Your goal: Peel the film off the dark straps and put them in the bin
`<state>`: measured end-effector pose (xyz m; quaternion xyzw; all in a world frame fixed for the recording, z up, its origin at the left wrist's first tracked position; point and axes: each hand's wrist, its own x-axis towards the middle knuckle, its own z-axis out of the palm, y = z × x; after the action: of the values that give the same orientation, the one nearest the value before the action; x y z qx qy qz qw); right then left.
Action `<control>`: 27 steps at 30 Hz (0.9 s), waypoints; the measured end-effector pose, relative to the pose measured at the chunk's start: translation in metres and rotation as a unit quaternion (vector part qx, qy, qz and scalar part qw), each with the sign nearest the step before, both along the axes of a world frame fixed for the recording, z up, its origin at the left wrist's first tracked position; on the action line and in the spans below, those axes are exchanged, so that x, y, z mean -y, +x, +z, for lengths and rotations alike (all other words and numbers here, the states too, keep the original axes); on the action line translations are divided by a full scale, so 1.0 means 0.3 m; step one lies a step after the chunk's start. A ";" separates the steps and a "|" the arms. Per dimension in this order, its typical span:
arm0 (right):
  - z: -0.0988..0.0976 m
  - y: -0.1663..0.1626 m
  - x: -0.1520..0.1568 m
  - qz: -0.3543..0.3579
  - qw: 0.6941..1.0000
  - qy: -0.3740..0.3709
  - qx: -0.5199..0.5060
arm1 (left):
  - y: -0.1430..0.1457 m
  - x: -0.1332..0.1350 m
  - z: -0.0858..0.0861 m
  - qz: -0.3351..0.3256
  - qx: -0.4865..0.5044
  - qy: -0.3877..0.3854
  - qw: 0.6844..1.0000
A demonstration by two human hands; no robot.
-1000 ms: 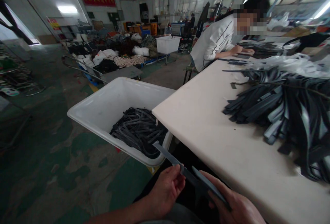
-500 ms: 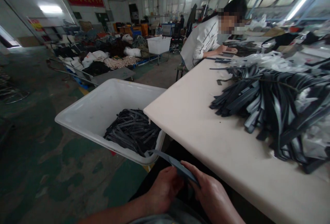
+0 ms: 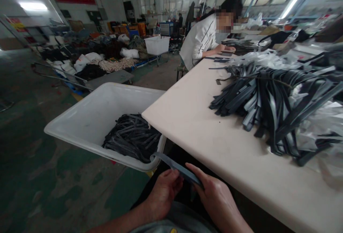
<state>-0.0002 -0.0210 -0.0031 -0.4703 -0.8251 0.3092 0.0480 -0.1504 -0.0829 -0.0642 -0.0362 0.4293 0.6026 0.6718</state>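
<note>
Between my two hands, above my lap, runs a grey-blue fabric strip [image 3: 184, 171]. My left hand [image 3: 165, 189] pinches its lower edge near the middle. My right hand [image 3: 213, 190] grips the near end, thumb below and fingers along the top. The strip's far end curls over the rim of a white plastic bin [image 3: 77, 117]. Inside that bin lies a tangled heap of dark strips [image 3: 132, 136]. On the pale table [image 3: 184, 108] to the right rests a large bundle of dark grey strips [image 3: 270, 104], tied across with a cord.
A co-worker in a white top [image 3: 199, 36] leans over the table's far end, handling dark strips. Clear plastic bags [image 3: 268, 59] lie behind the bundle. A flat cart [image 3: 107, 80], piled goods and another white bin [image 3: 157, 44] stand on the floor beyond.
My view has swung slightly to the right, so the scene sits further left. My left hand has shifted a little along the strip, away from my right hand.
</note>
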 end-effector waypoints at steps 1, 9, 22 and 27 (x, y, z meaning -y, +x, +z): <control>0.002 0.000 -0.001 -0.006 1.000 -0.010 -0.014 | 0.003 0.001 0.001 -0.006 -0.002 0.004 1.000; -0.019 -0.018 -0.005 0.011 0.999 -0.026 -0.032 | 0.018 -0.006 -0.020 -0.044 0.005 0.050 0.998; -0.025 0.037 -0.014 -0.033 0.994 -0.083 -0.063 | -0.033 -0.018 -0.007 -0.029 -0.006 -0.002 1.000; -0.017 0.081 -0.008 -0.042 0.996 -0.059 -0.046 | -0.046 -0.026 -0.003 -0.002 -0.017 -0.035 0.999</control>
<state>0.0240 -0.0187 -0.0083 -0.4917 -0.7818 0.3768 0.0711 -0.1642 -0.0751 -0.0652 -0.0485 0.4616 0.5865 0.6638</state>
